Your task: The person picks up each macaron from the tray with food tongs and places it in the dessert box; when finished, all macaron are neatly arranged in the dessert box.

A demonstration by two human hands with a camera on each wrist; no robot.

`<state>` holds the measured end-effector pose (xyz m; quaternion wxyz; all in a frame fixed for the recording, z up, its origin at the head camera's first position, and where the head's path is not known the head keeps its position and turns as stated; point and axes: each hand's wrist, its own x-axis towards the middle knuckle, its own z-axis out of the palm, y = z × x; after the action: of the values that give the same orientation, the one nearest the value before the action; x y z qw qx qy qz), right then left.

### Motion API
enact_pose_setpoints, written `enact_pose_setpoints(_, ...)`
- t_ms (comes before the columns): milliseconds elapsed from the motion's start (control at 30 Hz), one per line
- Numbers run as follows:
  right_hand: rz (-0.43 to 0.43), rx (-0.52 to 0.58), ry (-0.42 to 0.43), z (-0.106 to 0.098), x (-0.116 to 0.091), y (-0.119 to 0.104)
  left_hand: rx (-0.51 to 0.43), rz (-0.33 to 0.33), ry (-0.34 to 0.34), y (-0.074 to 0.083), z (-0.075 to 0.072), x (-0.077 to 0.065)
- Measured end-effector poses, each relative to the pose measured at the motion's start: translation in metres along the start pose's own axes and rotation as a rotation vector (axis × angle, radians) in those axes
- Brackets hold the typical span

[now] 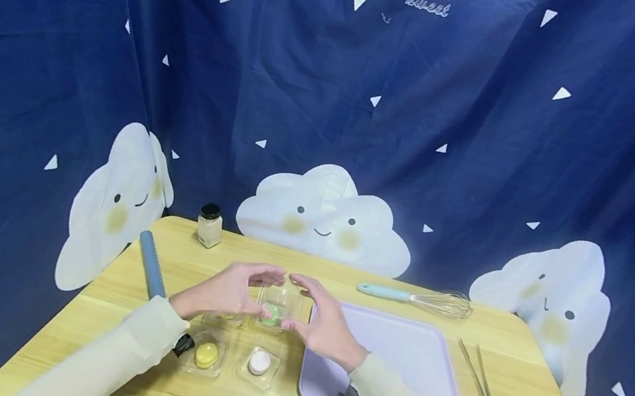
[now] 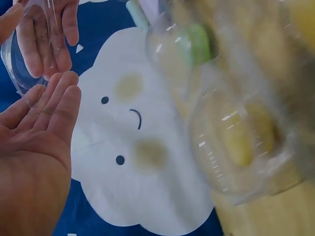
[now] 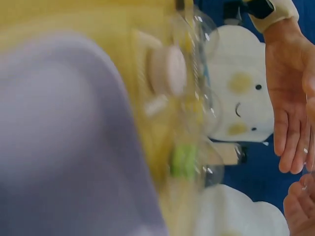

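Observation:
Between both hands, in the head view, a clear plastic dome lid is held up above the table. My left hand grips its left side and my right hand its right side, thumbs nearer the body. A green macaron shows through the clear plastic. Close in front of the hands sit a yellow macaron and a white macaron, each in a clear square container. Another yellow macaron lies under a clear dome in the left wrist view, partly hidden by the left hand in the head view.
A lilac tray lies right of the containers, partly under the right forearm. Behind it is a whisk, and metal tongs lie farther right. A black-lidded jar and a blue-grey bar-shaped tool are at the left.

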<state>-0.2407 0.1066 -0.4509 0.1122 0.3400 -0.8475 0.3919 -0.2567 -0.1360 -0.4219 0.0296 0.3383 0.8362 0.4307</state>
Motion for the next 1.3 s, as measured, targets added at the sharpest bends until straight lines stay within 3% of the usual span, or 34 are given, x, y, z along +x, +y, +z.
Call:
enact_pose_setpoints(100, 0.071, -0.002, -0.023, 0.008, -0.012, -0.004, 0.019, -0.055, -0.043, -0.003, 0.008, -0.009)
enact_pose_setpoints(267, 0.178, -0.044, -0.111, 0.02, -0.035, -0.014, 0.206, -0.1, -0.142, -0.003, 0.02, -0.024)
enact_pose_setpoints(433, 0.153, -0.156, -0.174, 0.031, -0.051, -0.019, 0.326, -0.095, -0.238, 0.0, 0.029, -0.032)
enact_pose_setpoints(567, 0.114, -0.256, -0.202, 0.038, -0.057, -0.022, 0.393, -0.088, -0.27, 0.001, 0.036, -0.034)
enact_pose_setpoints(900, 0.057, -0.324, -0.256, 0.043, -0.061, -0.025, 0.479, -0.117, -0.285, 0.01, 0.044, -0.041)
enact_pose_setpoints(1300, 0.073, -0.375, -0.382, 0.036, -0.046, -0.03, 0.563, -0.083, -0.199, 0.016, 0.051, -0.046)
